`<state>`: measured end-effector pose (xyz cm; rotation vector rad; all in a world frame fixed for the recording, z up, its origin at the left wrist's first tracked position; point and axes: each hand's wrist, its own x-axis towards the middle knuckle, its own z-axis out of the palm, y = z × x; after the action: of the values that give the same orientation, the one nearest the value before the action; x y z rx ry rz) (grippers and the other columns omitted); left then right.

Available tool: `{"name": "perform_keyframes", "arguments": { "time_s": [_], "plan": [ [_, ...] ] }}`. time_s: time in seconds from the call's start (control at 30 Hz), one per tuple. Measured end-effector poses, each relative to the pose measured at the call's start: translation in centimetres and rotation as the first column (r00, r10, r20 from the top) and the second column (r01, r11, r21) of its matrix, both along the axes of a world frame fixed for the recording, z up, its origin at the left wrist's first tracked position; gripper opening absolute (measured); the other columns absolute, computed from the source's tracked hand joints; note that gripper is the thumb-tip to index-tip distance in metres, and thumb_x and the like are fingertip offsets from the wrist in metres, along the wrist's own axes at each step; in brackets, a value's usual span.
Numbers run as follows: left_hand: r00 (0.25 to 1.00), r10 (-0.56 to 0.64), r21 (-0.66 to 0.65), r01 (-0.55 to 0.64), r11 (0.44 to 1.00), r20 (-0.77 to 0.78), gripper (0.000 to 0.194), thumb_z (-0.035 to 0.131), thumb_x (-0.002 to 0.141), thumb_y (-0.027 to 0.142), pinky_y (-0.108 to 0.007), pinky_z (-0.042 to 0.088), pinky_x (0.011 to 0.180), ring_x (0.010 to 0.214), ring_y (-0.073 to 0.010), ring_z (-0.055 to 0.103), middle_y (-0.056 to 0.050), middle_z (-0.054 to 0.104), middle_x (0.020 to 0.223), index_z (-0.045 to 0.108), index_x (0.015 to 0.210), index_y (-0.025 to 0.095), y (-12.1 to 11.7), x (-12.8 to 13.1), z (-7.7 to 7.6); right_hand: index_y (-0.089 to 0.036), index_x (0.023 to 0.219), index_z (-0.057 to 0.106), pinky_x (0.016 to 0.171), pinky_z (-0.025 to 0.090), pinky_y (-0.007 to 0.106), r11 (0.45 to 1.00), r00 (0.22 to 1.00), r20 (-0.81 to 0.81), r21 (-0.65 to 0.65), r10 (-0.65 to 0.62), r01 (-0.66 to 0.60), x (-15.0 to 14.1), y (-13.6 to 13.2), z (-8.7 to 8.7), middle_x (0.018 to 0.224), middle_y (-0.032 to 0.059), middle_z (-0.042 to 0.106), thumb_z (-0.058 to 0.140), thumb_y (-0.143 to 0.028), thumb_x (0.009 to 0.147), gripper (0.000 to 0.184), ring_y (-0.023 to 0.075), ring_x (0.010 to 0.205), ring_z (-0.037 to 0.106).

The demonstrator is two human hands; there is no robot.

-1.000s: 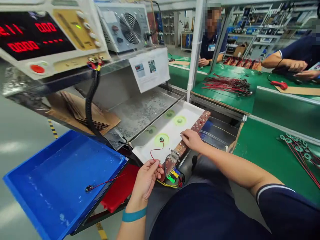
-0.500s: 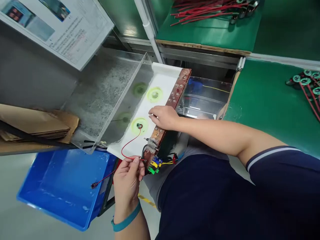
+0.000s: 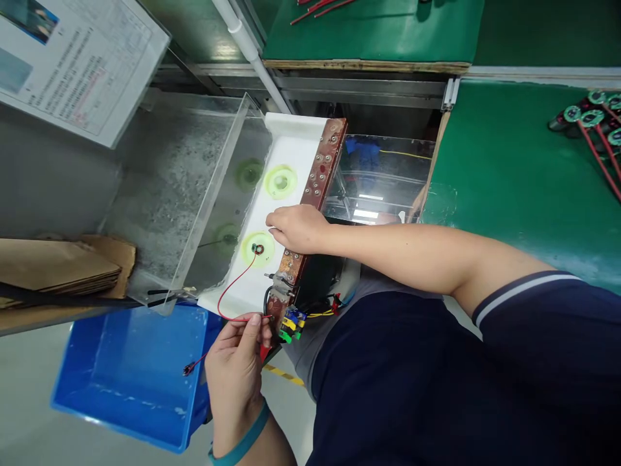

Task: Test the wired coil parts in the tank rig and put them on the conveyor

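Observation:
My left hand pinches the end of a red wire near the coloured connectors at the near end of a brown copper strip. The wire curves up to a small ring part sitting on a yellow-green disc on the white plate. My right hand lies on the plate beside the strip, fingers curled close to that ring part; whether it holds anything is hidden.
A clear plastic tray sits left of the plate. A blue bin below holds one red-wired part. Folded cardboard lies at left, a printed sheet above. Green benches carry more red-wired parts.
The camera has tilted down and closer over the plate. My hands keep nearly the same hold, the left on the wire end, the right beside the ring part.

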<state>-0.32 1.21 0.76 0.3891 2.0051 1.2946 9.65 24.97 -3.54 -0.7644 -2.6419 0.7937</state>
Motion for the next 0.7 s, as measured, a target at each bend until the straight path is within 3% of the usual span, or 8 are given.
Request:
{"name": "perform_keyframes", "arguments": {
  "time_s": [0.33,0.5,0.7],
  "plan": [
    [0.991,-0.026,-0.082,0.015,0.997,-0.128,0.046,0.087,0.064,0.045,-0.019,0.049,0.054,0.060,-0.0108,0.054,-0.001,0.063,0.070,0.071,0.094,0.014,-0.4,-0.1,-0.2,-0.015,0.112,0.065,0.079,0.045,0.033,1.000,1.000,0.008,0.004,-0.001,0.001,0.1,0.0,0.2,0.114,0.0103,0.068,0.045,-0.026,0.102,0.025,0.0240,0.104,0.061],
    [0.956,-0.073,-0.109,0.043,0.993,-0.286,0.046,0.084,0.068,0.048,-0.021,0.051,0.061,0.069,-0.0133,0.059,-0.003,0.066,0.077,0.072,0.099,0.017,-0.5,0.7,-0.3,-0.016,0.110,0.065,0.076,0.045,0.034,1.000,1.000,0.018,0.006,0.004,-0.004,0.2,0.0,0.3,0.113,0.0098,0.068,0.045,-0.025,0.101,0.025,0.0243,0.102,0.062],
    [0.897,-0.232,-0.118,0.202,0.972,-0.376,0.039,0.077,0.078,0.047,-0.023,0.051,0.069,0.075,-0.0137,0.058,-0.003,0.067,0.086,0.070,0.106,0.021,-1.1,1.3,-0.8,-0.016,0.108,0.065,0.076,0.045,0.034,1.000,0.999,0.035,0.003,0.017,-0.017,0.2,0.0,0.5,0.112,0.0105,0.068,0.043,-0.025,0.101,0.025,0.0242,0.102,0.061]
  ]
}}
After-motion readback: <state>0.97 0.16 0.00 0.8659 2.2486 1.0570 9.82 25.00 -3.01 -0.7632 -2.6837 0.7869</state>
